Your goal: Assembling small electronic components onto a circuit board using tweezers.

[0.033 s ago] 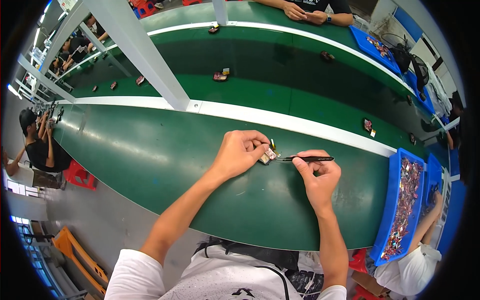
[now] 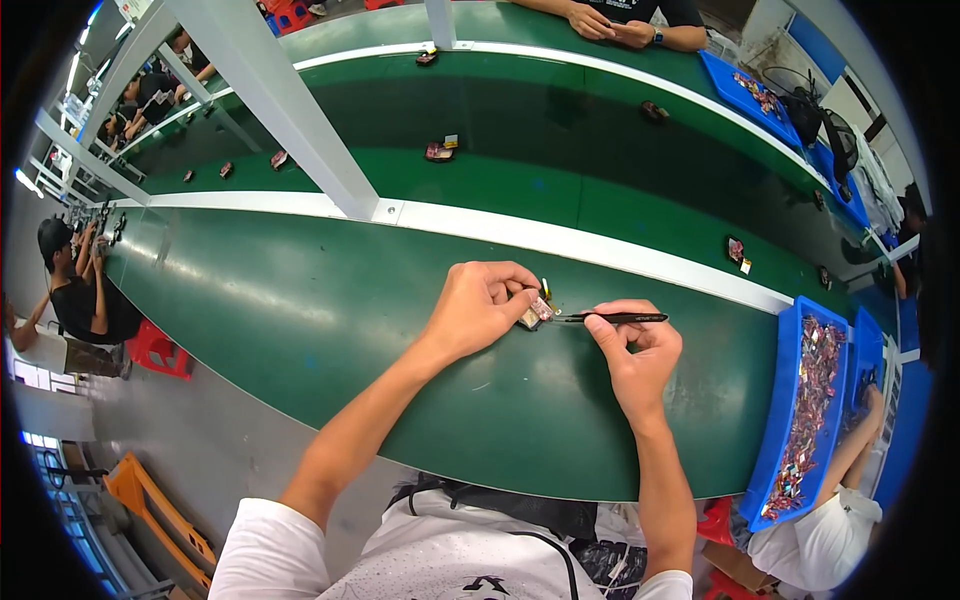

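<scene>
My left hand [image 2: 487, 305] is closed on a small electronic assembly [image 2: 530, 318], its thumb and forefinger pinching the near edge. The piece has a dark casing, a pale silvery part and a reddish part, and a yellow-and-black strip [image 2: 546, 290] sticks up behind it. Black tweezers [image 2: 625, 318] lie in the grip of my right hand [image 2: 638, 350], pointing left. Their thin tips end at the right side of the assembly; whether they pinch anything is too small to tell. Both hands are over the green tabletop [image 2: 480, 420]. My fingers hide part of the assembly.
At the right end stands a blue tray [image 2: 785, 400] heaped with small reddish parts. Beyond a white rail [image 2: 580, 245], similar assemblies [image 2: 440, 151] lie spaced along a green conveyor belt [image 2: 520, 185]. A white post [image 2: 290, 110] rises from the rail. Co-workers sit at left, right and across.
</scene>
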Tool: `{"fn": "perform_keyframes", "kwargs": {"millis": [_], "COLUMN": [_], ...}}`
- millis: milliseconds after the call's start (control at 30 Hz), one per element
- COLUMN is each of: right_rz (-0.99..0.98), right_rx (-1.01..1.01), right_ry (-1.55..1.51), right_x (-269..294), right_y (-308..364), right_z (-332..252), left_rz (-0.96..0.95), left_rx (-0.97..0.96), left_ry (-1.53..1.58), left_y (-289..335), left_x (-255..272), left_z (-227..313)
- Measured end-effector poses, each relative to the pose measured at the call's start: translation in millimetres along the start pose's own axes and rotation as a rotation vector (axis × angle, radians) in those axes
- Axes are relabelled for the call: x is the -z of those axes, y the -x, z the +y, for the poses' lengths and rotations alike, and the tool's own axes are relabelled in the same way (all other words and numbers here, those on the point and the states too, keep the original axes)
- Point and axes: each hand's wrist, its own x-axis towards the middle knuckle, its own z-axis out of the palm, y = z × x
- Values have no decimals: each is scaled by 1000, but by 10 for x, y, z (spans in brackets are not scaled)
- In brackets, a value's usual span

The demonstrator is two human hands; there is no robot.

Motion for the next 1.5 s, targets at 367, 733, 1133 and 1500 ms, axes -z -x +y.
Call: {"fn": "perform_keyframes", "kwargs": {"millis": [367,733,1133,1500], "right_rz": [-4,-34,-50,-46], "right_rx": [-3,111,142,-118], "right_ry": [128,241,283,93], "right_x": [-19,-15,-21,3], "right_y": [9,16,16,-8], "right_z": [75,87,115,76], "left_rz": [49,69,94,68], "left_rx": [-118,-184,-402,-441], "left_ry": [-7,-51,-186,-197], "left_y": [31,52,71,64], "left_x": [-41,-47,-115,-73], "left_z": [-7,25,-29,-22]}}
